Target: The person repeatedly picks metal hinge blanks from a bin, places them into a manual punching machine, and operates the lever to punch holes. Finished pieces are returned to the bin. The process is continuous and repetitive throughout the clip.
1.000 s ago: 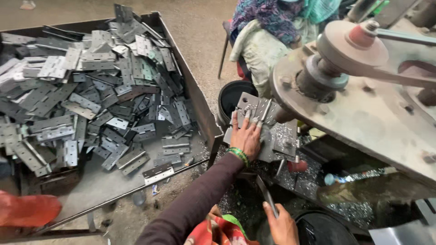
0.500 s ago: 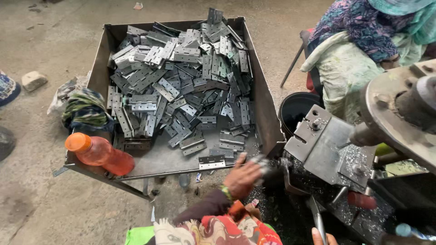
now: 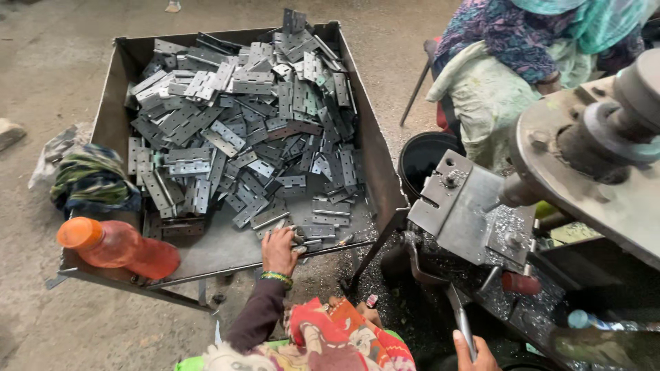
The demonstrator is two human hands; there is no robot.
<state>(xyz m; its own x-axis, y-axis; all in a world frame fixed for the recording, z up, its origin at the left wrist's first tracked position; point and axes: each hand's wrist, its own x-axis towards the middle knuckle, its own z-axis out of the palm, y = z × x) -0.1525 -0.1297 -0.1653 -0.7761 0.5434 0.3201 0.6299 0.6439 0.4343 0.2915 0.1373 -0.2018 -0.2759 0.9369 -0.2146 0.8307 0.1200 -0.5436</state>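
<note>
At tray [image 3: 227, 251] front edge: left hand [image 3: 278, 251] fingers gripping flat grey hinge plate [image 3: 302, 237]; right hand [image 3: 474, 354] clasping lever [image 3: 459, 319].

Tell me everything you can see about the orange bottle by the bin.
The orange bottle is translucent plastic with a rounded orange cap, holding reddish-orange liquid. It lies on its side, cap pointing left, on the near left corner of the metal tray that holds the hinge plates. No hand touches it; the left hand is further right.
</note>
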